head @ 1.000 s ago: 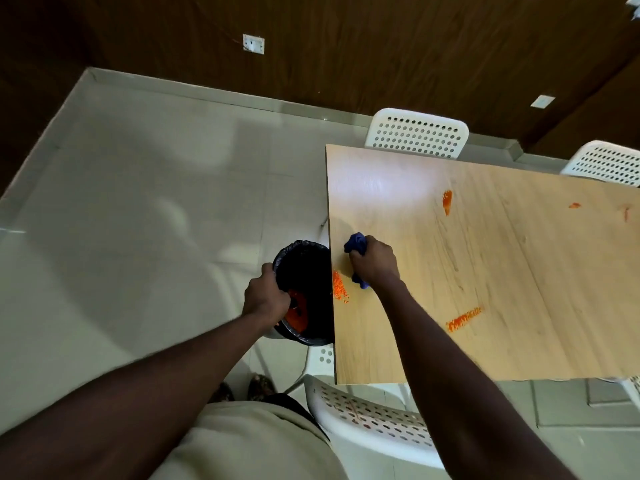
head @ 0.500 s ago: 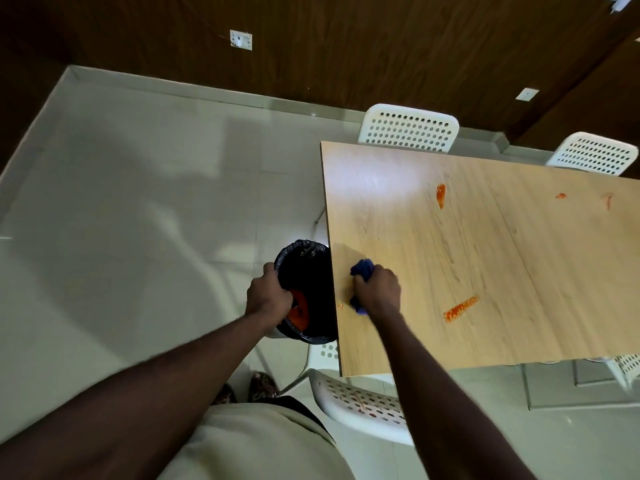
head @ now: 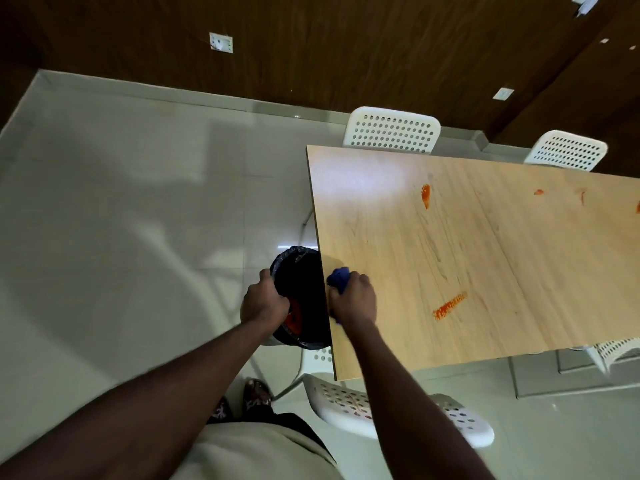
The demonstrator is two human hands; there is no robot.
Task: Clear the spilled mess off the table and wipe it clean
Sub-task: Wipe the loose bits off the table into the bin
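Observation:
A light wooden table [head: 485, 258] carries orange spill marks: a streak [head: 449, 305] near my side, a smear [head: 425, 195] further back, and small spots [head: 539, 192] to the right. My right hand [head: 353, 297] grips a blue cloth [head: 338, 278] right at the table's left edge. My left hand [head: 264, 301] holds the rim of a black-lined bin [head: 298, 268] pressed against that edge, below table height. Orange mess lies inside the bin.
White perforated chairs stand around the table: one [head: 393, 130] at the far side, another [head: 568, 150] at the far right, one [head: 349, 407] just under my right arm. Pale tiled floor [head: 121, 220] spreads to the left. A dark wood wall [head: 346, 57] is behind.
The small orange pile at the table's left edge is gone from the tabletop. My right hand slid the cloth left to the edge. The left hand still holds the bin.

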